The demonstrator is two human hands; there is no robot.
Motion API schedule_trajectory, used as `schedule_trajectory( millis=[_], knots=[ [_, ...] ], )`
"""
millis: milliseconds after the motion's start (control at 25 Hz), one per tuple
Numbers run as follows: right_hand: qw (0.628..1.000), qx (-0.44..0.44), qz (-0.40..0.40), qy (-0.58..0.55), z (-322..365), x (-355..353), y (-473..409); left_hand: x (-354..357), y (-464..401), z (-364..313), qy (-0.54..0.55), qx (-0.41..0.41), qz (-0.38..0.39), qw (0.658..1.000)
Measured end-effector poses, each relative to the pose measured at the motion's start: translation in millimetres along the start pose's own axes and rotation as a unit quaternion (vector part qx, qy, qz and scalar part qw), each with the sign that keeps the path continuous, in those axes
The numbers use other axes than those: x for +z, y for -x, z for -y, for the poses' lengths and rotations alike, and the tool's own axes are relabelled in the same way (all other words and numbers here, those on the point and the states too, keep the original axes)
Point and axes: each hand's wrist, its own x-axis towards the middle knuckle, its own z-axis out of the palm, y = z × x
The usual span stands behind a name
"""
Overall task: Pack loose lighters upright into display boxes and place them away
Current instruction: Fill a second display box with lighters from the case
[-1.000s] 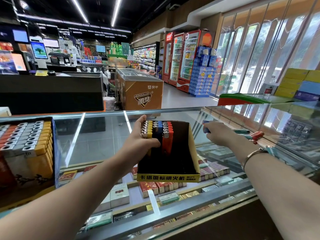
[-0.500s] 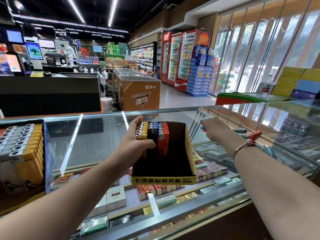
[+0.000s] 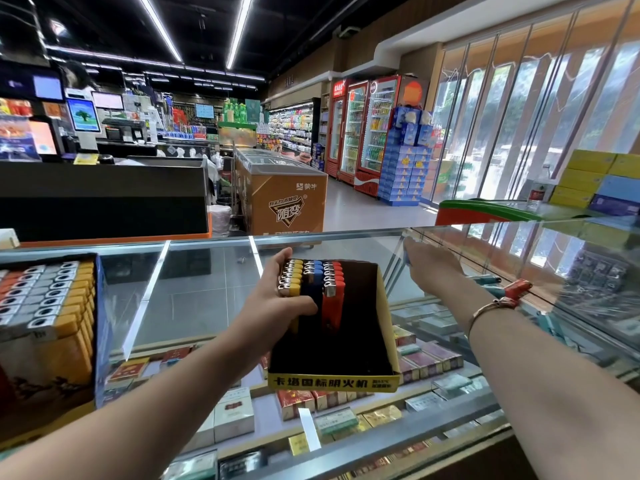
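A black display box with a yellow front strip stands on the glass counter. At its back left, yellow, blue and red lighters stand upright in three rows; the remainder of the box is bare. My left hand grips this block, fingers behind it and thumb across its front. My right hand reaches to the right of the box, palm down, near the counter's far edge. A sliver of a blue lighter shows under its fingers. A loose teal lighter and a red one lie beyond my right wrist.
A full box of lighters stands at the left edge of the counter. Cigarette packs fill the shelf under the glass. Stacked yellow and blue cartons sit at the far right. The shop aisle lies beyond the counter.
My right hand has moved further forward, toward the counter's far edge, and its fingers have flattened. My left hand keeps its hold on the lighters in the box.
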Motion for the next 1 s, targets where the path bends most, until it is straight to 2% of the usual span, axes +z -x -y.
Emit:
schedule_trajectory(
  millis=[120, 280, 360, 480, 680, 840, 920, 1000],
  knots=[
    [0.998, 0.041, -0.047, 0.028, -4, -4, -11, 2, 3, -2, -0.002, 0.000, -0.002, 1.000],
    [0.988, 0.081, 0.075, 0.105, 2, 5, -16, 1, 3, -3, -0.006, -0.003, 0.000, 1.000],
    [0.982, 0.071, 0.096, 0.144, 6, 11, -17, 1, 3, -4, -0.006, -0.006, 0.004, 1.000],
    [0.983, 0.034, 0.071, 0.167, 9, 14, -18, 1, 3, -5, -0.002, -0.007, 0.004, 1.000],
    [0.994, -0.021, 0.024, 0.108, 18, 16, -14, 2, 4, -6, -0.003, -0.008, 0.001, 1.000],
    [0.993, -0.034, -0.043, 0.104, 23, 13, -7, 4, 6, -8, -0.001, -0.011, 0.007, 1.000],
    [0.993, -0.018, -0.096, 0.059, 28, 6, -4, 5, 6, -9, -0.005, -0.006, 0.005, 1.000],
    [0.986, 0.026, -0.149, -0.062, 42, -9, -1, 6, 6, -10, -0.010, 0.001, -0.001, 1.000]
  ],
)
